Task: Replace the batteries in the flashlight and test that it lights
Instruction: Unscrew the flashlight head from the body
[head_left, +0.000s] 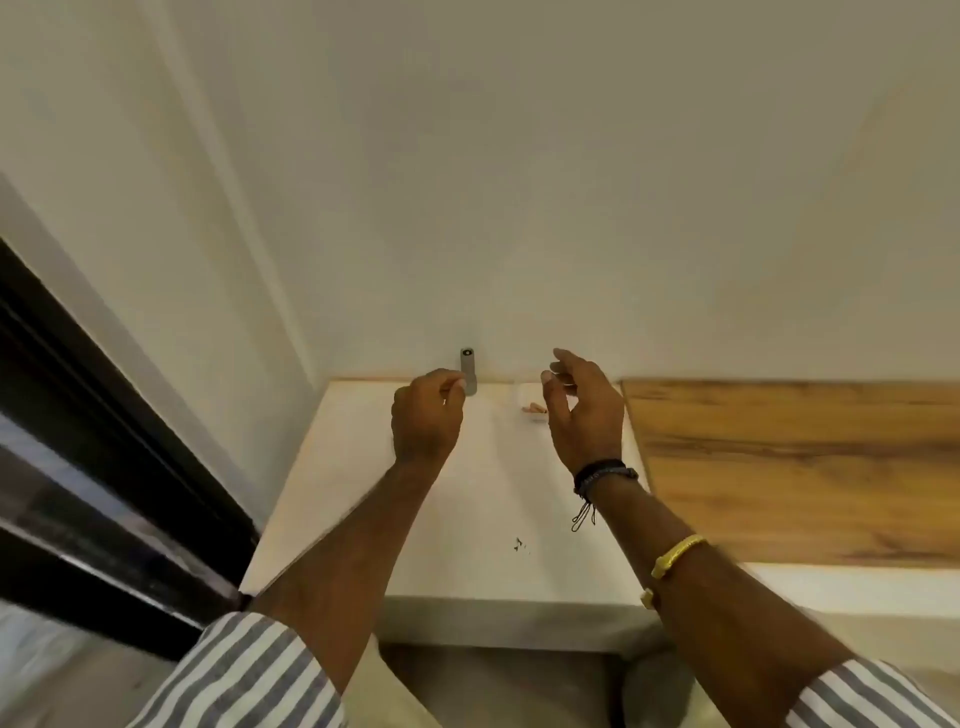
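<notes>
A small grey flashlight (469, 370) stands upright at the far edge of the white table (467, 519), against the wall. My left hand (426, 413) hovers just left of it, fingers curled, thumb and forefinger pinched near the flashlight's side; whether they touch it I cannot tell. My right hand (582, 410) is raised to the right with fingers loosely apart, holding nothing I can make out. Behind it, small orange-pink items (532, 409) lie in what looks like a clear pack; they may be batteries, partly hidden by the hand.
A wooden surface (800, 467) adjoins the white table on the right. A dark window frame (104, 467) runs along the left. A plain wall rises straight behind the table. A small dark mark (518, 544) sits mid-table.
</notes>
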